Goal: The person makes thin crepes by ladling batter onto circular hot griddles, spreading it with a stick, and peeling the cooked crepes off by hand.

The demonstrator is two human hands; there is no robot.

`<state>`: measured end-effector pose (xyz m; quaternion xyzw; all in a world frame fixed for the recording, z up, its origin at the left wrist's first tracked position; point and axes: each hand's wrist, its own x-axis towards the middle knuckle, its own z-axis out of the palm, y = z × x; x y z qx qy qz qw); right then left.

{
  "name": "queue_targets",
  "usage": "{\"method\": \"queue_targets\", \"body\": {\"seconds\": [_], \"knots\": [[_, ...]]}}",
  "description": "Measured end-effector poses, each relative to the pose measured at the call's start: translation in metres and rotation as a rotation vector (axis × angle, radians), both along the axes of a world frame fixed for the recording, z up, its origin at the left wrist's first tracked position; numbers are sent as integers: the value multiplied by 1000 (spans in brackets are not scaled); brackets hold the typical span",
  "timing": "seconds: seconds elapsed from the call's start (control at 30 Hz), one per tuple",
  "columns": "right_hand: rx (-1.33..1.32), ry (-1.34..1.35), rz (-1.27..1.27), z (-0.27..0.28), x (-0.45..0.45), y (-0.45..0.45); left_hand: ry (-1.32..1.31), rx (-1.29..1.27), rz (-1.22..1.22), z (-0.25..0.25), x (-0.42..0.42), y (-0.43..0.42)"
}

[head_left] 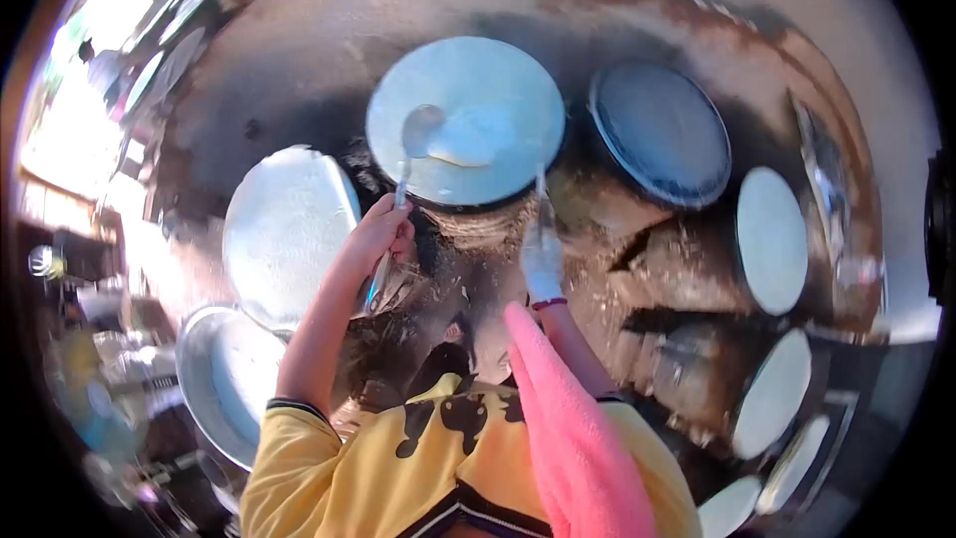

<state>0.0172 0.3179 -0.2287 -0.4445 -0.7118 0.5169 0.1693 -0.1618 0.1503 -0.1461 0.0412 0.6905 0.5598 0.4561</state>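
Left hand (pixel 381 232): bare, fingers wrapped around the handle of a long ladle (pixel 422 130). Handle runs through the fist, lower end sticking out below it toward the body. Ladle bowl is ahead of the left hand, over the large round pan (pixel 498 70), at the near-left part of its pale surface. Can't tell if the bowl touches the surface or sits just above it. A whiter patch (pixel 473 134) lies on the pan just right of the bowl, forward of the gap between the hands.

Right hand (pixel 543 257): white glove, red band (pixel 550 303) at the wrist. Grasping a slender tool (pixel 543 201) pointing forward, its tip near the pan's near-right edge. Blurred, so tool type and exact finger placement unclear.

Forward and right of the right hand: dark round pan (pixel 662 134), just beside the pale one. Farther out to the right of that hand: pale disc (pixel 774 239) set on edge or tilted, with more pale discs (pixel 775 394) behind it, closer to the body.

Just left of the left hand: big whitish round tray (pixel 284 239). Behind it, left of the left forearm: metal basin (pixel 231 389) with whitish contents.

Pink towel (pixel 588 438) hangs down the front of the yellow shirt (pixel 388 478), its end beside the right forearm, behind the glove.
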Motion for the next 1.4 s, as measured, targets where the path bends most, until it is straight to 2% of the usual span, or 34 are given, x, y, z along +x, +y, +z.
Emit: {"method": "queue_targets", "body": {"seconds": [0.03, 0.07, 0.1, 0.13, 0.17, 0.23, 0.27, 0.33, 0.4, 0.47, 0.5, 0.53, 0.57, 0.6, 0.67, 0.73, 0.8, 0.87, 0.93, 1.0, 1.07, 1.1, 1.13, 1.2, 1.27, 1.3, 1.37, 1.4], "knots": [[206, -203, 134, -35, 1, -1, -25, 18, -16, -3, 12, 2], [286, -131, 198, -54, -1, -8, -29, 89, 13, -23, 26, 5], [296, -188, 271, -50, -12, -16, -112, 187, 37, -25, 43, 18], [205, -4, 309, -57, -22, -17, -220, 275, 108, -23, 65, 23], [101, 174, 353, -64, -31, -20, -517, 343, 127, -19, 55, 18], [-258, 242, 375, -11, -11, 13, -1186, 787, 308, -1, 21, 12], [-115, 224, 367, -27, -3, 39, -1549, 1173, 483, 19, 29, 1], [187, 134, 274, -70, 8, 94, -1163, 1240, 119, 61, 51, 3], [473, 53, 289, -90, 21, 84, -940, 1207, 97, 93, 62, 11], [764, 26, 419, -63, 31, 39, -913, 1257, 30, 133, 64, 32], [537, -299, 787, -52, 38, 21, -886, 1259, 9, 148, 61, 41], [535, -87, 913, -48, 47, 2, -869, 1263, -21, 159, 60, 51], [444, -55, 895, -45, 57, -3, -876, 1260, -62, 166, 57, 59], [358, -18, 870, -10, 62, -5, -872, 1247, -84, 171, 55, 67], [322, -94, 594, -15, 65, 12, -884, 1206, -153, 167, 46, 84], [231, -167, 609, -7, 76, 23, -885, 1189, -230, 156, 45, 108], [41, -208, 930, 11, 102, 21, -913, 1153, -290, 152, 54, 137], [-434, 191, 580, -67, 123, 23, -969, 1075, -292, 154, 69, 165], [292, 52, 466, 11, 144, 62, -969, 1029, -354, 153, 89, 199], [-214, 252, -33, -46, 156, 133, -967, 968, -371, 148, 117, 240], [-291, 500, -377, -41, 174, 191, -980, 902, -360, 131, 150, 282], [-439, 695, -555, -33, 183, 215, -1006, 888, -363, 120, 169, 304], [-593, 680, -522, -24, 196, 232, -1025, 861, -366, 105, 185, 327], [-654, 743, -555, -31, 205, 260, -1001, 829, -354, 58, 209, 379], [-709, 799, -552, -21, 206, 274, -359, 564, -395, 4, 219, 424], [-728, 806, -547, -14, 212, 276, -60, 353, -452, -28, 216, 438], [-707, 815, -567, -9, 206, 281, 1041, 38, -633, -61, 200, 440], [-692, 814, -578, -6, 205, 282, 1586, -140, -679, -57, 202, 437]]}}
